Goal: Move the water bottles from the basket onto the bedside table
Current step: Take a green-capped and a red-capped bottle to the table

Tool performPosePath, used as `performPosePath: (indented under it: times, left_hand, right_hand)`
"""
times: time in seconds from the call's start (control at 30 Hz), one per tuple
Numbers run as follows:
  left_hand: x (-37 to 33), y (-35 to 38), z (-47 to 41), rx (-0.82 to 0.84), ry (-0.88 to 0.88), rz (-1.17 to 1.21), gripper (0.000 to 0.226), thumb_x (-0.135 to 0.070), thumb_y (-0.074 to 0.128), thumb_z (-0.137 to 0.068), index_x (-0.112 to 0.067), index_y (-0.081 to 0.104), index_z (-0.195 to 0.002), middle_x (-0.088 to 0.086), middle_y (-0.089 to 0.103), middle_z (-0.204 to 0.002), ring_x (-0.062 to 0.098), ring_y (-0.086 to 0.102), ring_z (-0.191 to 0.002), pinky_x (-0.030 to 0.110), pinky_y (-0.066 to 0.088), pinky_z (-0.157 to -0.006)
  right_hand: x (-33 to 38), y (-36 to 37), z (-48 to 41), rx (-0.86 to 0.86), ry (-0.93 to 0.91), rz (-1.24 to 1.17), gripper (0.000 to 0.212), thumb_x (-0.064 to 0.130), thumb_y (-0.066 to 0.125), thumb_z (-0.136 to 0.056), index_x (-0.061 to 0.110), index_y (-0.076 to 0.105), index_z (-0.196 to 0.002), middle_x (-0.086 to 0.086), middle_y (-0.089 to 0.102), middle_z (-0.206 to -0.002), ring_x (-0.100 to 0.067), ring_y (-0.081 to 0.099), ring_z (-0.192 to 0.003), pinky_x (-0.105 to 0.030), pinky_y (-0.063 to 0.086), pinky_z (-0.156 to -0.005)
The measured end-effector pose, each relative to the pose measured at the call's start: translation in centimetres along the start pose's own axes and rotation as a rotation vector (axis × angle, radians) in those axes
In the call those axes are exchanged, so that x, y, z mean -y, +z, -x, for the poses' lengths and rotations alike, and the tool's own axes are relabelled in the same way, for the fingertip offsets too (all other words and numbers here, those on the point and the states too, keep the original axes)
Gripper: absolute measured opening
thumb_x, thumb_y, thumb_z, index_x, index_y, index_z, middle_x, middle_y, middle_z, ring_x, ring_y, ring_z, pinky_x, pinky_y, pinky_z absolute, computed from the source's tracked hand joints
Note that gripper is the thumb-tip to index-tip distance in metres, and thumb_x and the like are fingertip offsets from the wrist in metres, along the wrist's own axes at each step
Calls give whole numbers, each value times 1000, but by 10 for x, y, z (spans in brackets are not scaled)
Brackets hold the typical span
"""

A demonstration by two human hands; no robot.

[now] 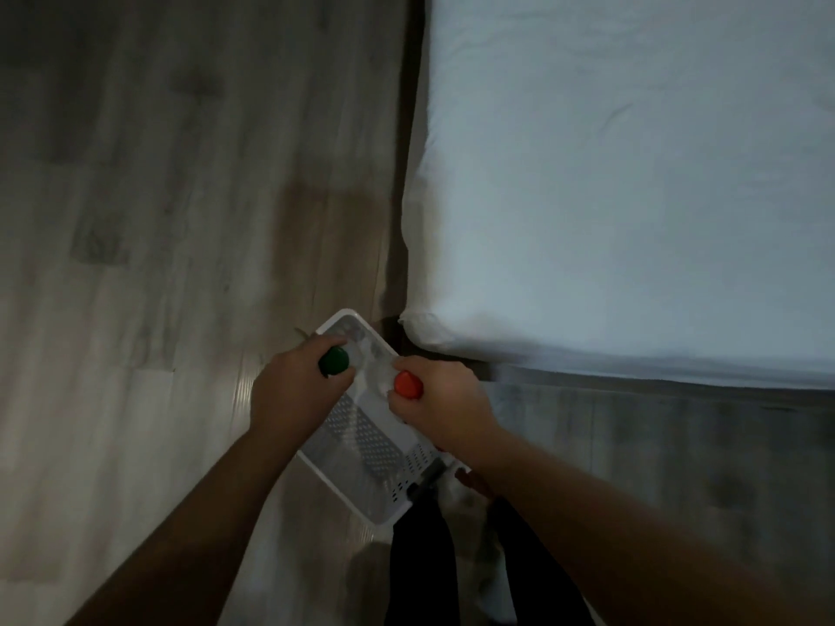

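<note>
Presently, green-capped bottle [334,360] was gripped by left hand [293,390], orange-capped bottle [408,385] by right hand [445,404], at basket [357,445]; lift-out was judged due.

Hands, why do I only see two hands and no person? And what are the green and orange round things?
The camera sits on the person's head and looks down. So you see what they see: their own arms and hands, never their face. There is only this one picture.

The left hand grips the green-cap bottle. The right hand grips the orange-cap bottle. The round things are the bottle caps seen from above. The clear bottles under them are mostly hidden by the fingers.

Both bottles are over a white basket with little holes. It is down on the wooden floor, by the corner of a bed. The dark shapes at the bottom are the person's legs.
</note>
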State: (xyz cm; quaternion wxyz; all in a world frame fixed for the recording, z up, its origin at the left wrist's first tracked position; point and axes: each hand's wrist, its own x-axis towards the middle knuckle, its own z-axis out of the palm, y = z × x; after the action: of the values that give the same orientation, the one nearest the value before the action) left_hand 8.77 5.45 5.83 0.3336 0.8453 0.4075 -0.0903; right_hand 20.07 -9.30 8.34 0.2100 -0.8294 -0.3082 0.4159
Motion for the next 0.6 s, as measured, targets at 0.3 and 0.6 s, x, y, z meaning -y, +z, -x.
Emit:
performPosePath:
  times: [0.3,0.6]
  left_hand:
    - [-133,-70,117,-25,155,83,28,-30,68,-81,-30,65,-108,-2,67,-90,17,63,-82,28,49,-70]
    - [-267,-20,239,68,375,80,22,-38,67,-80,-35,63,-101,-8,68,-82,9,62,-74,30,53,-69]
  right_hand:
    - [-5,-101,159,-421,56,-259,30,34,72,-75,29,69,-105,6,73,-93,-7,67,-85,-28,55,-78]
    - [-110,-169,336,-824,277,-411,22,21,77,-73,21,72,-95,-1,72,-82,-13,66,-76,-31,54,-73]
